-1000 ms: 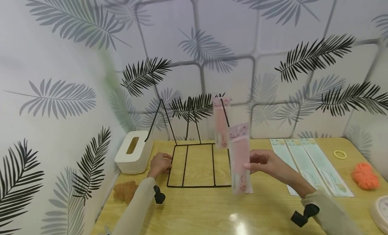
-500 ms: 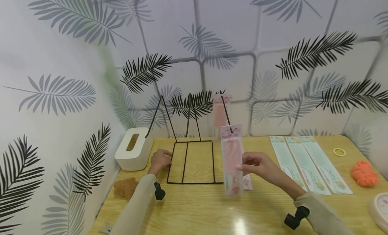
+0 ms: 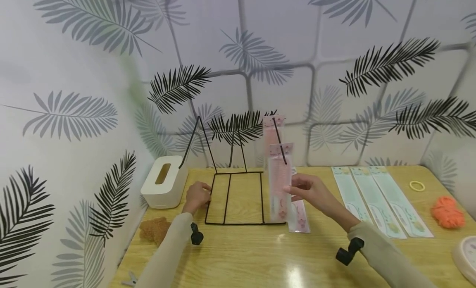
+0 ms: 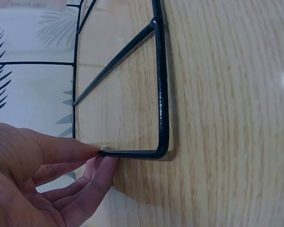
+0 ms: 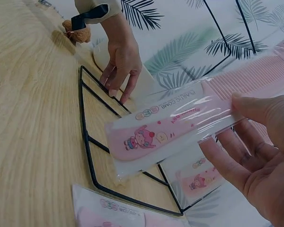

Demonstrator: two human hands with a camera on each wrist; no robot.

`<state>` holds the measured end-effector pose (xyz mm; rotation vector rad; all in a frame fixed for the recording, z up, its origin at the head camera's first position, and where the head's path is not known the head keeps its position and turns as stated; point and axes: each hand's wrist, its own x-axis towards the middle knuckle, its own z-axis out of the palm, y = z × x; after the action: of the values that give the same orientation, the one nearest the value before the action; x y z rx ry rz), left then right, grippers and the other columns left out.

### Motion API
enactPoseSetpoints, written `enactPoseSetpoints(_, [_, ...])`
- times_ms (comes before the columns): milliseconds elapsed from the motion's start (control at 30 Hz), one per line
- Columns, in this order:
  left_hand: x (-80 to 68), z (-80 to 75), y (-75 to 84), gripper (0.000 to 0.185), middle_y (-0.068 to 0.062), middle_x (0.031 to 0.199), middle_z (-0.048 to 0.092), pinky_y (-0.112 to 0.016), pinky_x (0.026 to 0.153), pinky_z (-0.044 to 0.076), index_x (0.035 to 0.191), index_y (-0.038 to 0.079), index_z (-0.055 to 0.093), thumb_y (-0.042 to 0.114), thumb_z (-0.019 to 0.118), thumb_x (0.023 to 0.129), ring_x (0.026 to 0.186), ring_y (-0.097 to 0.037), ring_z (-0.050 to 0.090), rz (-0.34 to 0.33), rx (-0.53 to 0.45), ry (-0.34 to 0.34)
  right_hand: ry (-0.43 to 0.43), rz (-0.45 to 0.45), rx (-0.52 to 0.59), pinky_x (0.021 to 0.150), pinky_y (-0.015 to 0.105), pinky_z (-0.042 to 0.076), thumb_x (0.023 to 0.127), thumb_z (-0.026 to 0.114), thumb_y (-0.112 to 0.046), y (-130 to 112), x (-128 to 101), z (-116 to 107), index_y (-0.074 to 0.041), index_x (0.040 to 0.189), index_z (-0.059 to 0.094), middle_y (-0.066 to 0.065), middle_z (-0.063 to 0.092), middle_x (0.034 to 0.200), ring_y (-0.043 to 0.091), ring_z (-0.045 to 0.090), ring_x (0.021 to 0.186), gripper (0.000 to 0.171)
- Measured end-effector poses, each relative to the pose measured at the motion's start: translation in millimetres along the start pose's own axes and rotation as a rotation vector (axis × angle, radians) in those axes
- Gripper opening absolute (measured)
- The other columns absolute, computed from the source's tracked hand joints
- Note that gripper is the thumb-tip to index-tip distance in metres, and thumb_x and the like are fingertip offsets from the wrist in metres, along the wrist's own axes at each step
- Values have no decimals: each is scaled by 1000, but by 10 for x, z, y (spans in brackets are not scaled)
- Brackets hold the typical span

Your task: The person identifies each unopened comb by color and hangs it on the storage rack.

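My right hand (image 3: 311, 193) pinches a pink plastic comb in a clear packet (image 5: 161, 127) between thumb and fingers. The packet is upright, and the tip of the rack's right hook (image 3: 282, 155) shows in front of its header. Farther back on that hook hangs another packed comb (image 3: 269, 133). On the left, my left hand (image 3: 198, 196) pinches the side bar of the black wire rack (image 4: 162, 90) with thumb and fingertips. A further packed pink comb (image 3: 301, 222) lies on the table by the rack's right front corner, partly covered by the held one.
A white tissue box (image 3: 148, 193) stands left of the rack, with a brown fuzzy thing (image 3: 153, 230) in front. Pale green long packets (image 3: 383, 197) lie at right, near a yellow ring (image 3: 417, 186), an orange fluffy thing (image 3: 448, 213) and a pink round object (image 3: 466, 259).
My right hand has moved left and then up with the packed comb, bringing its header behind the tip of the right hook. The left hand stays on the rack's side bar.
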<state>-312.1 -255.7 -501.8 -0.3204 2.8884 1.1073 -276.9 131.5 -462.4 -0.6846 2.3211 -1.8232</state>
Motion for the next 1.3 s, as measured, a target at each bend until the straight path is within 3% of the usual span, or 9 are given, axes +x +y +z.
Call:
enactPoseSetpoints(133, [20,1,13,36,-21,104,76,-31,51,57,123,-1,75,-4,62,90,56,-21,67,0,31,-5,44,18,3,82,43,65,99,74,-20,5,148,-14,4,108,67,18,71,103,18,73,94,27])
enactPoseSetpoints(333, [69,-7,27,35,-20,102,77,-31,50,58,121,1,76,-4,64,88,53,-18,66,-12,43,-6,97,29,-1,84,46,64,100,73,-17,34,362,-94,9,127,63,21,72,111,16,73,95,38])
enactPoseSetpoints(567, [12,-26,64,34,-17,92,76,-31,53,59,121,0,75,-5,66,89,59,-22,71,-7,27,-25,130,31,3,87,44,64,101,70,-14,84,552,-156,12,142,55,28,68,120,16,72,98,51])
enactPoseSetpoints(800, [-8,-27,54,34,-17,90,76,-34,55,61,122,0,75,-5,65,89,59,-22,70,-20,37,-28,130,44,39,93,53,60,101,71,-16,124,673,-138,10,130,63,19,72,114,14,72,96,40])
enactPoseSetpoints(1033, [2,-44,59,36,-15,85,75,-31,53,59,123,0,75,-4,65,89,60,-23,70,-29,43,-22,109,-2,2,91,45,62,102,70,-17,143,694,-143,9,112,68,24,72,111,17,72,97,28])
enactPoseSetpoints(1200, [-6,-44,68,36,-16,81,74,-32,54,60,124,-1,74,-4,65,89,60,-23,69,-21,45,-28,73,-7,-68,86,42,64,103,69,-15,247,642,-176,9,115,69,27,71,113,31,74,97,26])
enactPoseSetpoints(1300, [1,-39,62,37,-16,81,75,-33,54,59,124,0,74,-5,65,89,59,-22,69,-19,48,-26,67,-21,-102,86,43,64,103,68,-13,317,607,-197,8,119,69,27,71,115,32,74,96,27])
